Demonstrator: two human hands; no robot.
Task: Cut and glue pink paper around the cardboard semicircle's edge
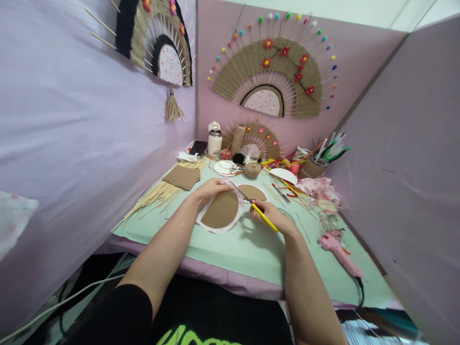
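Note:
My left hand [211, 188] is closed on the upper edge of a half-round brown cardboard piece [221, 211], which has a border of white fabric sticking out around it. In my right hand [272, 215] is a pair of scissors with yellow handles [265, 218]. Their blades point up and left to the fabric edge near my left fingertips; whether they touch it I cannot tell. Just behind lies a second half-round cardboard piece [252, 192], also bordered by pale fabric, on the light green tabletop.
Thin wooden sticks [154, 196] and cardboard sheets [182, 177] lie at left. A pink glue gun [339, 251] with its cord rests at right. Behind are a twine ball [252, 169], a white bottle [214, 141], crumpled fabric [319, 190] and a tool pot [312, 168]. Decorated fans [230, 72] hang on the walls.

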